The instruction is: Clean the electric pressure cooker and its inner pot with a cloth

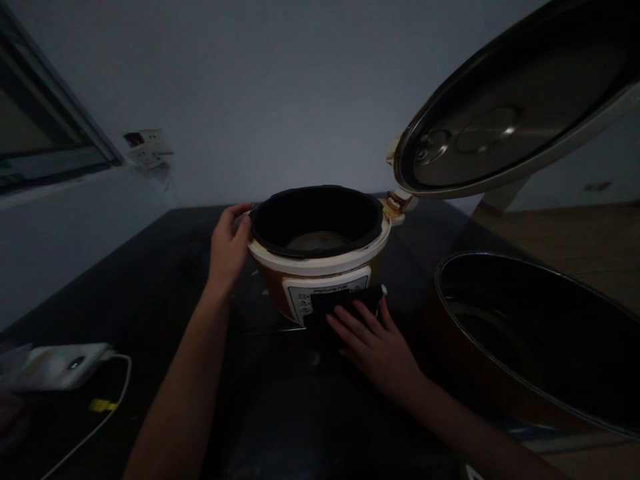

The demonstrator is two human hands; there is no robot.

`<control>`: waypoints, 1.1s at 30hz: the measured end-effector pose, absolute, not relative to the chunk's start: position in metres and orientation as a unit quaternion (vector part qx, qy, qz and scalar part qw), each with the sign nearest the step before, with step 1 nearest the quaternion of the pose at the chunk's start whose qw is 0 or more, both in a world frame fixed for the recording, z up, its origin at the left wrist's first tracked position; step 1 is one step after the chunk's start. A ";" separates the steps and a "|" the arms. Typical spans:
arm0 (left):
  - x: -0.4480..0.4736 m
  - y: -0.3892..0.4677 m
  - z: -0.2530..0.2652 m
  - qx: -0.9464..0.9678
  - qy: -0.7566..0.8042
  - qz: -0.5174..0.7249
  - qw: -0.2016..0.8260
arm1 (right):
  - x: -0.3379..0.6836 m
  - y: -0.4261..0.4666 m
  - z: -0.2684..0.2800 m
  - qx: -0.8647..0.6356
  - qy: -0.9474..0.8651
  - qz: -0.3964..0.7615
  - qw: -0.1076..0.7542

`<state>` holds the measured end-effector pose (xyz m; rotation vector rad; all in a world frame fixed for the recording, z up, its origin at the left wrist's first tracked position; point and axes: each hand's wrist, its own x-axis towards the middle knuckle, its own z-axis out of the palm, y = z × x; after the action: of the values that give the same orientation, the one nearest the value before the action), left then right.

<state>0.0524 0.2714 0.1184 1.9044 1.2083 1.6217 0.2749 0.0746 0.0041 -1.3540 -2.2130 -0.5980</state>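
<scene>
No word could be made out for certain. A dark line of lettering [330,290] ran along the top of the white-framed grey control panel [302,301] on the round brown-and-white cooker [320,265], with small characters down its left side, all too blurred and dim to read. Marks on the dark oval display [76,363] of a white rectangular device [57,373] were too small.

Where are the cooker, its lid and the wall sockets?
Cooker [320,267]: head view, on the front of its white rim.
Lid [500,127]: head view, on its metal inner face.
Wall sockets [149,148]: head view, on the pale faceplates.
</scene>
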 end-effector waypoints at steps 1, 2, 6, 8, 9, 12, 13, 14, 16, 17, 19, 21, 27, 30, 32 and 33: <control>0.052 0.271 0.118 0.674 0.428 0.574 0.182 | 0.271 0.079 0.012 -0.496 -0.800 -0.229 0.249; 0.052 0.271 0.118 0.675 0.427 0.573 0.182 | 0.266 0.083 0.021 -0.496 -0.792 -0.240 0.261; 0.052 0.271 0.118 0.681 0.423 0.572 0.175 | 0.243 0.093 0.046 -0.493 -0.781 -0.269 0.273; 0.052 0.272 0.118 0.681 0.425 0.571 0.171 | 0.232 0.095 0.048 -0.483 -0.792 -0.272 0.256; 0.052 0.273 0.118 0.681 0.425 0.571 0.171 | 0.228 0.096 0.044 -0.476 -0.799 -0.273 0.247; 0.051 0.274 0.117 0.681 0.425 0.571 0.171 | 0.223 0.094 0.022 -0.449 -0.825 -0.266 0.218; 0.051 0.274 0.117 0.681 0.426 0.570 0.171 | 0.225 0.092 0.013 -0.442 -0.833 -0.260 0.208; 0.051 0.274 0.117 0.681 0.428 0.569 0.172 | 0.228 0.090 0.004 -0.436 -0.841 -0.253 0.196; 0.051 0.273 0.117 0.678 0.433 0.568 0.175 | 0.237 0.083 -0.011 -0.430 -0.852 -0.241 0.175; 0.051 0.273 0.118 0.678 0.434 0.567 0.174 | 0.244 0.079 -0.017 -0.429 -0.855 -0.239 0.168; 0.052 0.272 0.118 0.681 0.432 0.566 0.170 | 0.258 0.069 -0.024 -0.438 -0.852 -0.240 0.161; 0.052 0.272 0.118 0.682 0.432 0.565 0.171 | 0.271 0.061 -0.027 -0.461 -0.839 -0.245 0.156; 0.049 0.273 0.117 0.679 0.425 0.571 0.180 | 0.282 0.051 -0.026 -0.525 -0.802 -0.225 0.174; 0.048 0.274 0.117 0.676 0.431 0.569 0.180 | 0.268 0.055 -0.019 -0.547 -0.780 -0.206 0.225; 0.048 0.274 0.117 0.675 0.439 0.565 0.179 | 0.255 0.060 -0.012 -0.562 -0.759 -0.204 0.258; 0.047 0.274 0.117 0.675 0.443 0.563 0.179 | 0.249 0.062 -0.008 -0.570 -0.748 -0.204 0.272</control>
<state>0.0473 0.2739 0.1172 1.9080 1.2526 1.5916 0.2486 0.0617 -0.0078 -1.5352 -2.0123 -0.5478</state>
